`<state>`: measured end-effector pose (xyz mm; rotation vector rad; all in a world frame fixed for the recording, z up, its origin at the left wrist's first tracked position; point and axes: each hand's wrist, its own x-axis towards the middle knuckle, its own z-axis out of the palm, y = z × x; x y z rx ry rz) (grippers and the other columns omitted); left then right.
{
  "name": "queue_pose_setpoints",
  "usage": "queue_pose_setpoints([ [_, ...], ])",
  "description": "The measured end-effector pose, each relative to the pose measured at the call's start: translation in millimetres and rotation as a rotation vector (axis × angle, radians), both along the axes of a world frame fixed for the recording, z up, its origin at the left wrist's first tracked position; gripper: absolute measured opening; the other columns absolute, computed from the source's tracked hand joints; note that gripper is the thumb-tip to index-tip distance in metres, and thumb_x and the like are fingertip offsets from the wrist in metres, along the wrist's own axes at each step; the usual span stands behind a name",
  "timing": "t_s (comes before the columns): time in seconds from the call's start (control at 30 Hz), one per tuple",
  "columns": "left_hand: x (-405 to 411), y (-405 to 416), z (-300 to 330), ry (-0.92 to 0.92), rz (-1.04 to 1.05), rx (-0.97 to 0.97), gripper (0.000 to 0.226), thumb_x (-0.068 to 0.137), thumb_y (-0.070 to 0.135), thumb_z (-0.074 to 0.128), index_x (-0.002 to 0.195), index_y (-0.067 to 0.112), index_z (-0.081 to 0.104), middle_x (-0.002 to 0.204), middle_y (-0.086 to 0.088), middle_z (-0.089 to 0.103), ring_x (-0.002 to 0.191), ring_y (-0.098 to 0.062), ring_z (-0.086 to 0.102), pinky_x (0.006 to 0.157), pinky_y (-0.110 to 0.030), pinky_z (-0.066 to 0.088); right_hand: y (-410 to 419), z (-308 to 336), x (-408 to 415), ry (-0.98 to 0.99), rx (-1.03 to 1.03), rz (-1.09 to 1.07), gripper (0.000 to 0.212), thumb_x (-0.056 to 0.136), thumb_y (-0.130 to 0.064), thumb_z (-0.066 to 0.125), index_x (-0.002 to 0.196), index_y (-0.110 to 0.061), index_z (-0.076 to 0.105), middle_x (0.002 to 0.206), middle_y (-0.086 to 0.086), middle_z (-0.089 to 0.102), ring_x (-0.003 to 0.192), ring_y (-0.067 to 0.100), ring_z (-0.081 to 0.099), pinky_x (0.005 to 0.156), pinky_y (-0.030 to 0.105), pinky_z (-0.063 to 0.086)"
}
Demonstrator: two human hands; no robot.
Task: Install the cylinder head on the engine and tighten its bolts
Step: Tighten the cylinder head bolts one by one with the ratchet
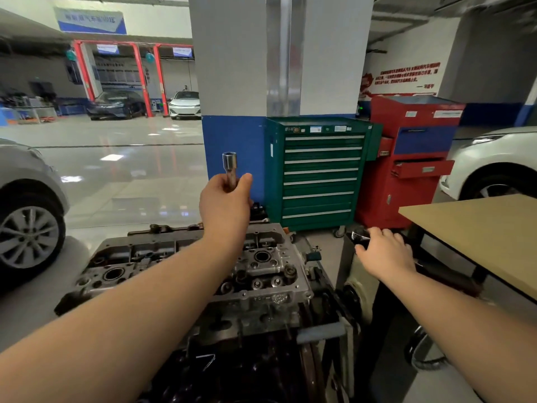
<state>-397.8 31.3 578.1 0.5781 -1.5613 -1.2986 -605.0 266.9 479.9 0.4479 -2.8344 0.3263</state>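
Cylinder head seated atop engine block, low centre. Left hand raised above head's far edge, fingers curled round upright socket extension. Right hand beside engine, curled over shiny dark knob.

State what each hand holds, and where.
Left hand grips a socket tool by its shaft; right hand rests on a dark object, grip unclear.

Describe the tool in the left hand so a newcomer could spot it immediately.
Start at the green tool cabinet by the blue-based pillar. Just left of it, above the cylinder head, the left hand grips a chrome socket extension, upright, socket end up: the only shiny tool held aloft.
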Motion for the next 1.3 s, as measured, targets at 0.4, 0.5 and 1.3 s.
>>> queue_pose_setpoints([
  [0.4, 12.1, -32.1, 24.6, -0.105, -0.852, 0.173, 0.041, 0.107, 0.020, 0.047, 0.066, 0.017, 0.051, 0.056, -0.002, 0.027, 0.053, -0.021, 0.019, 0.060, -0.035, 0.036, -16.2, 63.6, 3.9, -0.254, -0.557, 0.154, 0.045, 0.107, -0.051, 0.043, 0.108, -0.014, 0.069, 0.085, 0.008, 0.074, 0.076, 0.029, 0.065, 0.064, 0.037, 0.052],
  [0.5, 12.8, -18.4, 21.1, -0.150, -0.547, 0.077, 0.023, 0.106, 0.022, 0.056, 0.090, 0.006, 0.060, 0.077, -0.015, 0.059, 0.073, -0.029, 0.057, 0.080, -0.043, 0.047, -32.1, 114.2, 23.4, -0.659, -0.960, 0.312, 0.043, 0.105, -0.051, 0.052, 0.102, -0.011, 0.070, 0.067, 0.007, 0.068, 0.047, 0.017, 0.050, 0.043, 0.025, 0.036],
  [1.3, 1.2, -36.9, 25.5, -0.090, -0.849, 0.074, 0.049, 0.100, 0.040, 0.063, 0.061, 0.028, 0.036, 0.053, 0.002, 0.025, 0.045, -0.018, 0.019, 0.047, -0.027, 0.027, -139.5, 266.5, 114.0, -0.722, -0.338, 0.645, 0.044, 0.098, -0.060, 0.055, 0.097, -0.022, 0.079, 0.061, 0.001, 0.056, 0.039, 0.012, 0.032, 0.037, 0.019, 0.028],
])
